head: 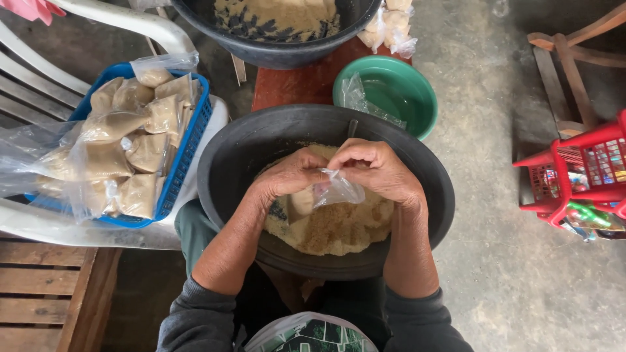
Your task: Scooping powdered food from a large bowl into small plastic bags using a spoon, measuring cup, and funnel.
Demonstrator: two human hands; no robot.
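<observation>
At far left a wooden slatted bench (pixel 39 293) is cut off by the frame edge. Above it a white plastic chair (pixel 130 19) carries a blue plastic basket (pixel 189 150) heaped with filled bags of tan powder (pixel 124 156); loose clear plastic blurs the basket's left side.

In the middle, a black basin (pixel 228 156) rests on the person's lap, part-filled with tan grainy powder (pixel 339 228). Over it the left hand (pixel 287 176) and right hand (pixel 375 169) meet, both pinching the mouth of a small clear plastic bag (pixel 339 190) with fingers curled narrow; the bag hangs just above the powder, and whether anything is in it is hard to make out. A dark handle (pixel 352 127) pokes up behind the right hand, its lower end hidden.

Beyond, a second black basin (pixel 274 55) is cropped at the top. Right of it sits a green bowl (pixel 417 98) with clear plastic inside. At far right a red plastic basket (pixel 574 169) is cut off, contents unclear.
</observation>
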